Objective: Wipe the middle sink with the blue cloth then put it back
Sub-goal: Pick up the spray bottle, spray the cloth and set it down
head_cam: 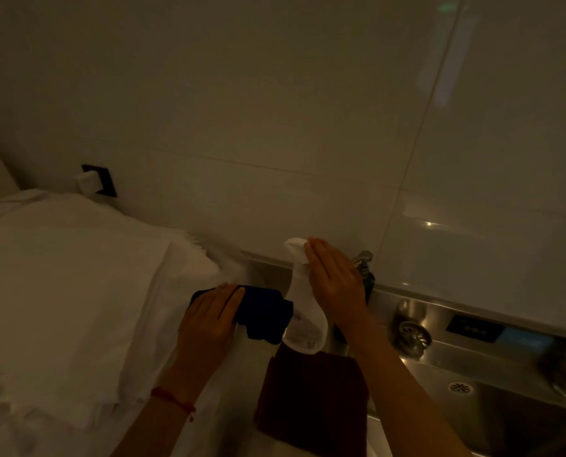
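The blue cloth point(264, 313) lies crumpled on the steel counter, left of a white spray bottle point(303, 311). My left hand point(210, 319) rests flat on the cloth's left part, fingers together on top of it. My right hand point(336, 282) is stretched flat, fingers straight, beside and partly in front of the spray bottle's neck, not closed around it. The steel sink point(492, 413) opens at the lower right, its basin dark, with a round overflow point(460, 388) on its back wall.
A stack of white towels point(77, 291) fills the left. A dark red folded cloth point(311, 400) lies near me below the bottle. Behind my right hand stands a dark pump dispenser point(365, 268). A round steel knob point(413, 336) and a dark panel point(474, 329) sit on the sink's back ledge.
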